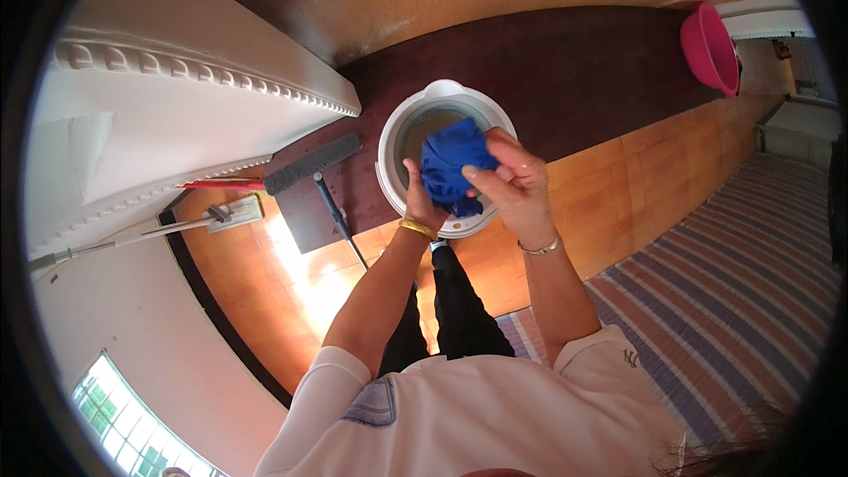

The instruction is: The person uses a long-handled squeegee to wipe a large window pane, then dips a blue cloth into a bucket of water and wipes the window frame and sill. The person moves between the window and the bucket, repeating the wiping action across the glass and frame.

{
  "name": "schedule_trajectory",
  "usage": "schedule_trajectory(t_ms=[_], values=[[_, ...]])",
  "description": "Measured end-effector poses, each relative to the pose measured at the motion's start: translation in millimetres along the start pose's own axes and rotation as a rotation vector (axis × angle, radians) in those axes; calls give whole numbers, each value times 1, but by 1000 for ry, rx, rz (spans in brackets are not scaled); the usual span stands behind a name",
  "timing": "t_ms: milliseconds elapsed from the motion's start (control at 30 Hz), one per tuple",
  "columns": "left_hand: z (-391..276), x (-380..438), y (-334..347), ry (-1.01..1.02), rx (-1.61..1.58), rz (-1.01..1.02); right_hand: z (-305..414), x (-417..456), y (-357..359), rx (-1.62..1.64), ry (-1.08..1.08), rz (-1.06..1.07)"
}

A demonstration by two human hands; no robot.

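A bunched blue cloth (pixel 457 159) is held above a white plastic bucket (pixel 391 126). Greyish water (pixel 424 120) shows inside the bucket. My left hand (pixel 423 202), with a gold-coloured bangle at the wrist, cups the cloth from the left and below, thumb pointing up. From the right, my right hand (pixel 520 185) has thumb and fingers at the cloth's right edge, the thumb lying over the fabric. Part of the cloth hangs down near the bucket's front rim. The cloth hides much of the bucket's inside.
The bucket stands on a dark tabletop-like surface (pixel 596 79), with a pink basin (pixel 705 53) at its far right. On the left are a grey fluffy duster (pixel 315 162), a dark pole (pixel 334 209) and a flat mop (pixel 235 213). A striped sheet (pixel 715 265) covers the right side.
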State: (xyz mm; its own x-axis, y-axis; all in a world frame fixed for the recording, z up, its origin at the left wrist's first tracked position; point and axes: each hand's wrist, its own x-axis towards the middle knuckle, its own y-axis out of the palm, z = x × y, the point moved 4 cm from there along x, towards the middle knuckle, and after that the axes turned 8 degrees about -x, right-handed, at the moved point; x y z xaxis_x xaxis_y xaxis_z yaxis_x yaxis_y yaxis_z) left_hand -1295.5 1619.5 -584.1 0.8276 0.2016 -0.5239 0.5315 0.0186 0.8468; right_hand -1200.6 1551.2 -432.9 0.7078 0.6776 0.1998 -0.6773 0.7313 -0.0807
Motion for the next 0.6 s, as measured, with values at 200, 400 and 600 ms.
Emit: schedule_trajectory(t_ms=[200, 400, 600], values=[[-4, 3, 7, -105, -29, -14, -34, -52, 16, -798, -103, 361], [-6, -19, 23, -179, 25, -117, -76, -47, -19, 33, 380, 88], [10, -27, 38, -381, 68, -52, -126, -4, 8, 736, 661, 152]])
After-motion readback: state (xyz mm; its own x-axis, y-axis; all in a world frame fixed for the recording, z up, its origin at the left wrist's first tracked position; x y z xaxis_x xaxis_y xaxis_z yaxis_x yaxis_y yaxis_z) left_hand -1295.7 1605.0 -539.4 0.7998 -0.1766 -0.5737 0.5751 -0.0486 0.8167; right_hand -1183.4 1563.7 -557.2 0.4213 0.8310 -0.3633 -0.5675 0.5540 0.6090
